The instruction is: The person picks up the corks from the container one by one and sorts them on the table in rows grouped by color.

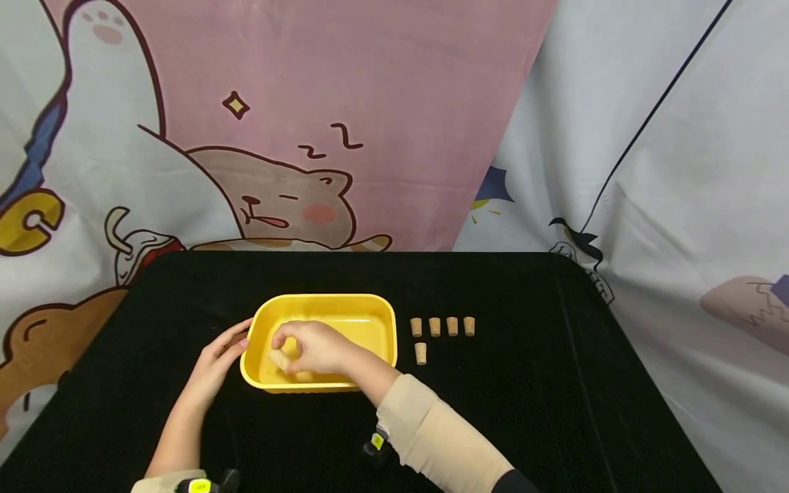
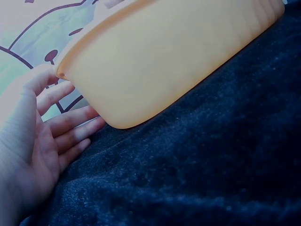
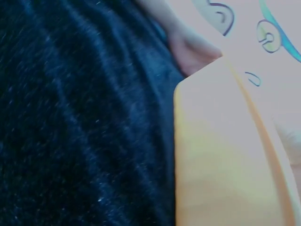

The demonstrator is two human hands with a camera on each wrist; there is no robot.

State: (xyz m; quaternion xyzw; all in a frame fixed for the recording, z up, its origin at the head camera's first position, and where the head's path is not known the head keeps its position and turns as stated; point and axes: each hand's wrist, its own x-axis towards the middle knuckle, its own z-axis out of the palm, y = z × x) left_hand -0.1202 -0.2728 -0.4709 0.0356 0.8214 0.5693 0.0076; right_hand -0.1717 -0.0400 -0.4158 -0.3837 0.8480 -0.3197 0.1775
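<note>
– Where's the tray?

– The yellow tray (image 1: 368, 337) sits on the black-covered table (image 1: 524, 418), left of centre. The left hand (image 1: 216, 363) is at its left end, fingers loosely extended against the rim and outer wall, not wrapped round it.

– And the other?

– The right hand (image 1: 317, 348) is down inside the tray, towards its left part, finger and thumb curled about a pale tan piece (image 1: 279, 358). It looks like a cork, but the fingers cover too much to be sure.

– What else is around?

– Corks, just right of the tray: a row of four corks (image 1: 434, 327), standing apart from one another, and a single cork (image 1: 421, 353) in front of the row's left end. Behind the table hangs a printed cloth (image 1: 431, 103) with a sleeping animal on it.

– Anything in the way?

– The right forearm, in a beige sleeve (image 1: 453, 438), crosses the tray's near right corner. From both wrists, the tray's wall hides what lies inside, and seen from the right wrist it covers most of the right hand.
</note>
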